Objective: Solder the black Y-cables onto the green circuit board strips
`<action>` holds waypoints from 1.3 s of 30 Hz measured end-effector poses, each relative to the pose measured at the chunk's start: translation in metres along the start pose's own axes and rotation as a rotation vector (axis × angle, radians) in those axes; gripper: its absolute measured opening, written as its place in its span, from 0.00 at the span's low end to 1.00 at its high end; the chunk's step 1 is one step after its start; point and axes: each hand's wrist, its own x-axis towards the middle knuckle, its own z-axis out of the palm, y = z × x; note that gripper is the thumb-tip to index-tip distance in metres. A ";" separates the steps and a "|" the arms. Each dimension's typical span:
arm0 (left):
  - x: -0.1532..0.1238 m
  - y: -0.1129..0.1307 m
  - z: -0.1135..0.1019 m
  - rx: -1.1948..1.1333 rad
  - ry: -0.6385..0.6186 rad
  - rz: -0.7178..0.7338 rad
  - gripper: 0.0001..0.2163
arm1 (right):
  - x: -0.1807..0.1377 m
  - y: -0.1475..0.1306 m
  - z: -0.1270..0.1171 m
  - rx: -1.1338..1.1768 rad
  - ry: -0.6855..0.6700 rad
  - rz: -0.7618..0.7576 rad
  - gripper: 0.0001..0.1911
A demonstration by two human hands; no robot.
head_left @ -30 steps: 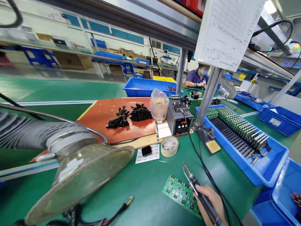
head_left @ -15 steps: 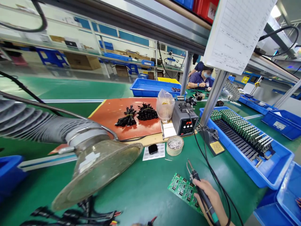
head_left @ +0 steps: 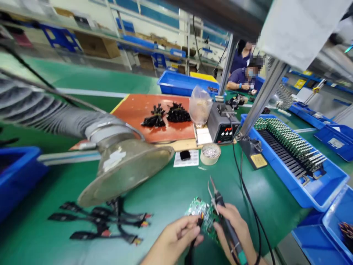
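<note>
My left hand [head_left: 180, 235] pinches a black cable [head_left: 191, 250] just behind its end, where red and yellow wire ends show. That end is over the near left part of a green circuit board [head_left: 197, 207]. My right hand [head_left: 237, 228] is closed round a soldering iron [head_left: 224, 217], whose tip points up and away beyond the board. A thin bent metal piece runs alongside the iron's tip. The fingers of both hands hide part of the board. Several more black cables [head_left: 96, 221] with coloured wire ends lie on the green mat to the left.
A fume extractor hood [head_left: 124, 176] hangs low at left. Behind the board are a tin of metal shavings [head_left: 210, 154], a soldering station [head_left: 224, 125] and an iron stand [head_left: 253, 154]. A blue tray [head_left: 292, 187] of boards stands right. A co-worker [head_left: 242, 79] sits across the bench.
My left hand has come up from the bottom edge with a black cable, to the board. The view has tilted downward. My right hand still holds the soldering iron by the board.
</note>
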 end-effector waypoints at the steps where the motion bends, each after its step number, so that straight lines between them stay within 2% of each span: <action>1: -0.002 0.005 0.002 -0.028 0.044 0.003 0.20 | 0.004 -0.005 -0.001 0.030 0.001 0.052 0.22; 6: -0.007 0.006 0.005 -0.147 0.011 0.039 0.18 | 0.022 -0.020 0.000 0.253 -0.075 0.178 0.17; 12: -0.010 0.004 0.008 -0.092 0.022 0.105 0.15 | 0.030 -0.031 0.000 0.410 -0.110 0.290 0.18; 19: -0.011 0.005 0.009 0.017 0.140 0.132 0.09 | 0.031 -0.036 0.001 0.434 -0.144 0.415 0.16; 21: -0.010 0.003 0.010 -0.014 0.168 0.125 0.07 | 0.031 -0.037 0.002 0.491 -0.157 0.478 0.17; 24: -0.009 0.002 0.011 -0.124 0.147 0.106 0.07 | 0.032 -0.040 0.004 0.603 -0.150 0.535 0.18; 27: -0.008 0.003 0.011 -0.198 0.118 0.095 0.09 | 0.033 -0.041 0.007 0.661 -0.119 0.538 0.17; 29: -0.008 0.002 0.011 -0.165 0.124 0.099 0.09 | 0.033 -0.041 0.008 0.645 -0.112 0.533 0.17; 32: -0.010 0.001 0.010 0.098 0.226 0.187 0.08 | 0.033 -0.039 0.009 0.499 -0.121 0.460 0.17; 35: -0.013 0.000 0.009 0.391 0.336 0.318 0.07 | 0.032 -0.037 0.010 0.321 -0.165 0.293 0.16; 37: -0.015 0.001 0.009 0.417 0.355 0.329 0.07 | 0.031 -0.038 0.011 0.301 -0.174 0.256 0.15; 39: -0.015 0.003 0.008 0.322 0.377 0.276 0.06 | 0.032 -0.039 0.010 0.338 -0.128 0.331 0.14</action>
